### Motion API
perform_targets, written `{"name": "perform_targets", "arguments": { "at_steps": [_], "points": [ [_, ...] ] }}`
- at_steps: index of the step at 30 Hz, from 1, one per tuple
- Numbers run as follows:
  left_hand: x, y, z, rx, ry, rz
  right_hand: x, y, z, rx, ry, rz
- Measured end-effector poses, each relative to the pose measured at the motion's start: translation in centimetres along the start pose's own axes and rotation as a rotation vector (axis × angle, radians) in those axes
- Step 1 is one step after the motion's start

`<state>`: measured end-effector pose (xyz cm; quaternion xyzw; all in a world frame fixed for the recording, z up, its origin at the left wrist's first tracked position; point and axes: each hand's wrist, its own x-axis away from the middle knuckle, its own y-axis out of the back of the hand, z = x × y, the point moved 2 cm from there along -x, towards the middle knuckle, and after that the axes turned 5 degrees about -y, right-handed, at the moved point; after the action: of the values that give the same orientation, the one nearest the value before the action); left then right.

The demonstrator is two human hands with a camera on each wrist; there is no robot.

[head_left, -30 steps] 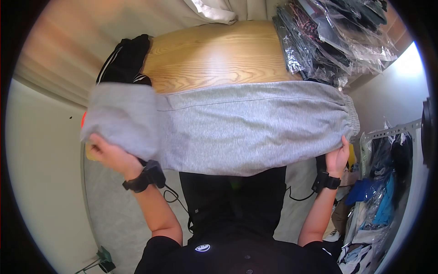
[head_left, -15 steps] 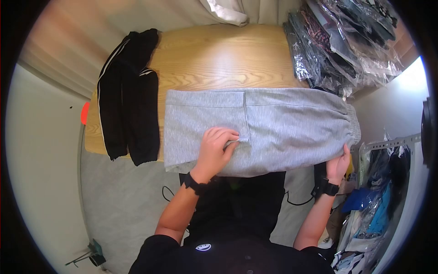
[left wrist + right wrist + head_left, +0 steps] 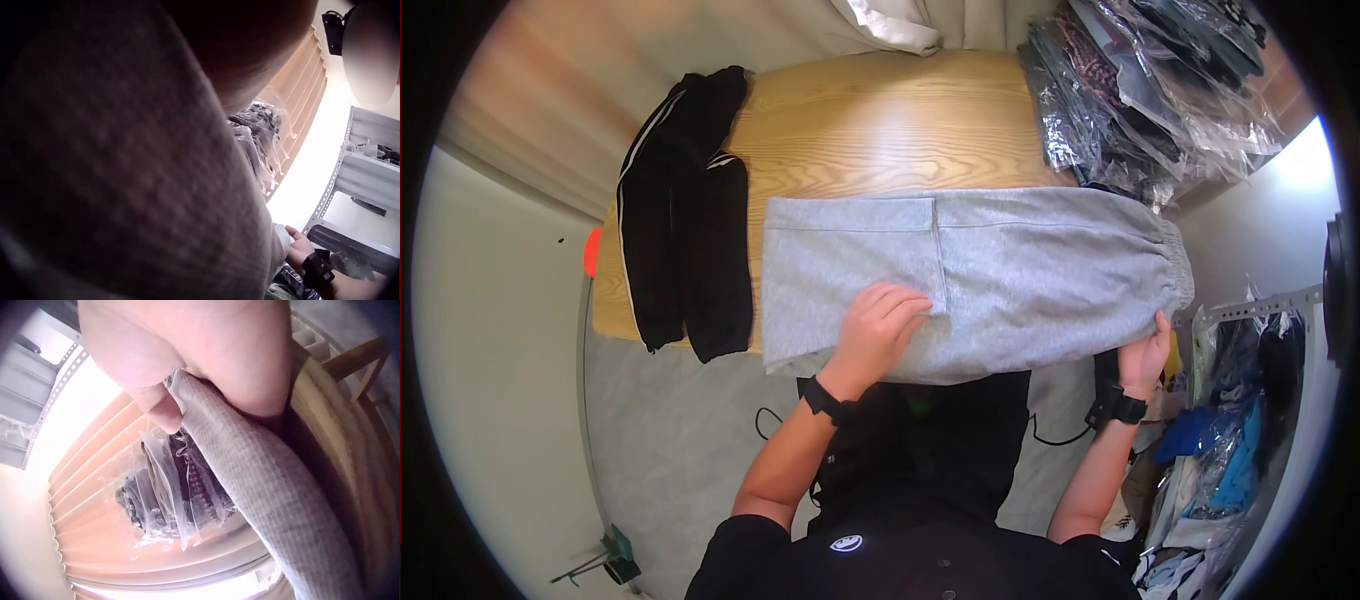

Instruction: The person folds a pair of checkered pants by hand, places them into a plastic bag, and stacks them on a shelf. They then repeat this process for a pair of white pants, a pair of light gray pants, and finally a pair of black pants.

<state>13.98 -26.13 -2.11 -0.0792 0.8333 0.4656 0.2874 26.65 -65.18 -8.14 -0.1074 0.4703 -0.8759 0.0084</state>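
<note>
Grey sweatpants point(image 3: 1040, 260) lie lengthwise along the table's front, gathered waistband point(image 3: 1176, 265) at the right. Their left part is folded back over, with its straight end across the middle. My left hand point(image 3: 878, 335) pinches the near corner of that folded end. Beside the waistband my right hand point(image 3: 1142, 358) grips the front edge of the cloth. In the right wrist view, thumb and fingers of this hand point(image 3: 194, 350) hold the grey fabric point(image 3: 262, 469) between them. Grey cloth point(image 3: 137, 162) fills most of the left wrist view.
Black trousers point(image 3: 700, 230) with white side stripes lie at the table's left end. Several plastic-bagged garments point(image 3: 1130, 90) are piled at the back right. A metal shelf point(image 3: 1250, 310) with more bagged clothes stands at the right. Curtains point(image 3: 750, 35) hang behind the wooden table point(image 3: 880, 120).
The left hand has carried the left end of the sweatpants rightward and laid it over the rest, uncovering the black trousers. The right hand has kept its grip near the waistband.
</note>
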Motion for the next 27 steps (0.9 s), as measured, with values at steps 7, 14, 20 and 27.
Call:
{"name": "perform_targets", "arguments": {
  "at_steps": [7, 14, 20, 27],
  "points": [
    [0.7, 0.5, 0.3, 0.094, 0.057, 0.031, 0.1, 0.5, -0.2, 0.052, 0.032, 0.0],
    [0.8, 0.6, 0.1, 0.11, 0.013, 0.027, 0.3, 0.2, -0.3, 0.123, 0.06, -0.036],
    [1.2, -0.1, -0.1, 0.226, 0.166, -0.289, 0.1, 0.7, -0.6, 0.236, 0.127, -0.014],
    [0.8, -0.5, -0.7, 0.083, 0.02, 0.102, 0.5, -0.8, -0.6, 0.169, 0.071, -0.071]
  ]
}}
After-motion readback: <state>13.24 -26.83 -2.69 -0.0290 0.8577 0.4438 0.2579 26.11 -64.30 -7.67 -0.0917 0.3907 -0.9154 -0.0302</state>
